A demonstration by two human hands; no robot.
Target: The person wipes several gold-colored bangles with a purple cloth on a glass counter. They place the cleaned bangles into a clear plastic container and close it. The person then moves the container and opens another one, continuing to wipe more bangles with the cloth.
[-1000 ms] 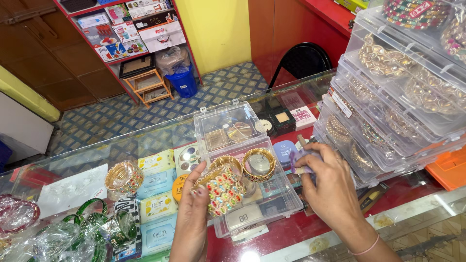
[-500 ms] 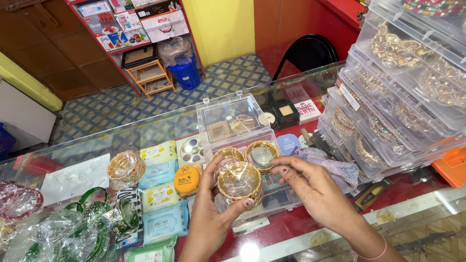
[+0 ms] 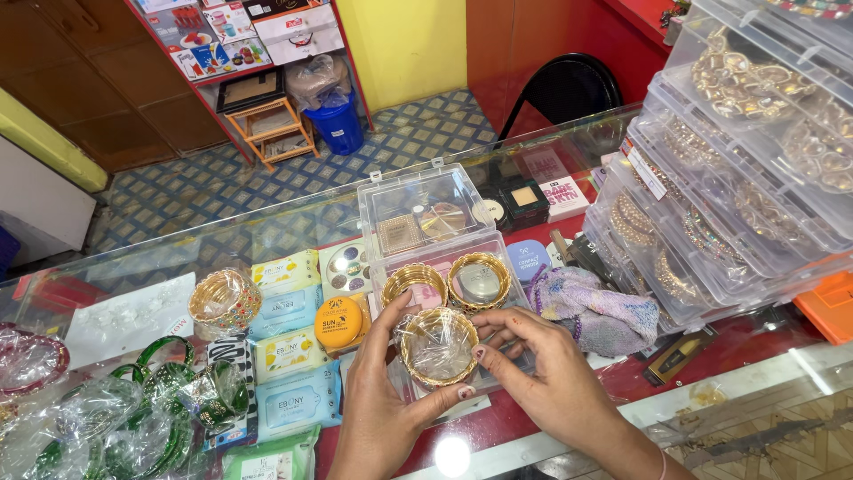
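Gold bangle set (image 3: 438, 347), plastic-wrapped, gripped by both: left hand (image 3: 382, 400) fingers curled under, right hand (image 3: 542, 373) pinching far rim, over clear box (image 3: 426, 218) w/ two more bangle sets.

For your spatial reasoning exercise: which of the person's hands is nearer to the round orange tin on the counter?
Left. The left hand sits just right of the orange tin, almost touching; the right hand lies farther right, beyond the wrapped gold bangles.
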